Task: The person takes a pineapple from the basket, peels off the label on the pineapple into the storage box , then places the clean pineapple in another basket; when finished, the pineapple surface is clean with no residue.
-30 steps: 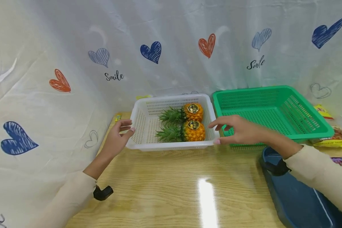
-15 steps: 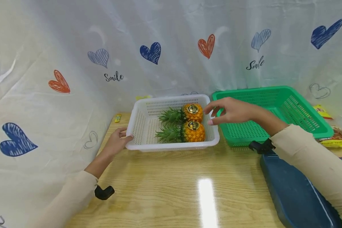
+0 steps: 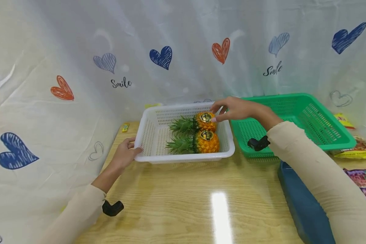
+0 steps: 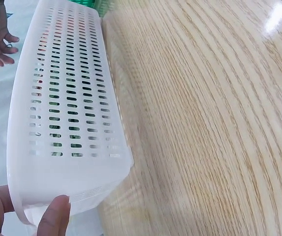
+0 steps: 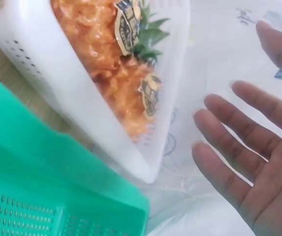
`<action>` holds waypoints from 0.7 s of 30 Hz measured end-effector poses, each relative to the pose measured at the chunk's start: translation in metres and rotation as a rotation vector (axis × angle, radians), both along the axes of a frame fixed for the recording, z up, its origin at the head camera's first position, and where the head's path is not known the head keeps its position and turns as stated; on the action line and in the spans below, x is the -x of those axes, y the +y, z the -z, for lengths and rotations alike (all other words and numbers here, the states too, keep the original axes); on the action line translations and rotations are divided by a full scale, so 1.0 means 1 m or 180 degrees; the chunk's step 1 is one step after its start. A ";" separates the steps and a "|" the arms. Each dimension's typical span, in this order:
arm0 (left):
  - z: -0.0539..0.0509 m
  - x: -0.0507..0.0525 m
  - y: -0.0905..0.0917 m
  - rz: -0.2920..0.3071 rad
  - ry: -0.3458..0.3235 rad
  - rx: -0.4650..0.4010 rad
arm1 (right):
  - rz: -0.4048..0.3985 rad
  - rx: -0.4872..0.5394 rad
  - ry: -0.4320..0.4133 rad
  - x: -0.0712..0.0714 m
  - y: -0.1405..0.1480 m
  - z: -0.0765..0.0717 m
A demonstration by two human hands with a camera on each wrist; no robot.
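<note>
A white plastic basket (image 3: 183, 158) stands on the wooden table, with two small pineapples (image 3: 208, 144) lying side by side in it, leaves to the left and dark round labels up. My left hand (image 3: 124, 154) grips the basket's left end. In the left wrist view its thumb (image 4: 54, 216) lies against the corner, with more of the hand on the far side of the rim. My right hand (image 3: 236, 108) hovers over the basket's back right corner, near the rear pineapple (image 3: 211, 126). Its fingers are spread and hold nothing in the right wrist view.
A green basket (image 3: 292, 146) stands right of the white one. Under my right forearm lies a dark blue tray (image 3: 302, 200). Snack packets (image 3: 358, 152) lie at the right, a small yellow packet (image 3: 125, 127) at the left. A printed curtain (image 3: 183, 78) hangs behind.
My right hand has moved from the white basket's right front corner back and left, over its rear right part. My left hand has settled on the left rim. The basket has barely moved.
</note>
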State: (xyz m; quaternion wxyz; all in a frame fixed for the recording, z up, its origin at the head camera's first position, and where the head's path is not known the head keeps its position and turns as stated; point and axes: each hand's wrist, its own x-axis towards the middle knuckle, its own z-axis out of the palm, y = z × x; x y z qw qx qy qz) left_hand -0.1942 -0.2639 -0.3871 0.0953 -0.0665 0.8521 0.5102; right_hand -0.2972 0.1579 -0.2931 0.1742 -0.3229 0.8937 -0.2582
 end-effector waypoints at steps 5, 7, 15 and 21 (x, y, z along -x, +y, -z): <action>-0.003 0.001 0.001 0.0010 -0.0001 -0.0029 | 0.0116 -0.0032 0.0023 0.016 -0.007 0.005; -0.003 0.001 0.000 -0.0001 -0.0017 -0.0035 | 0.0132 -0.0012 0.0045 0.023 -0.010 0.010; 0.001 0.001 0.000 0.0000 0.0043 0.0014 | 0.0271 0.0037 0.0067 0.042 -0.019 0.024; 0.001 0.000 0.000 -0.0043 0.0036 0.0002 | 0.0351 0.0066 0.0063 0.051 -0.025 0.030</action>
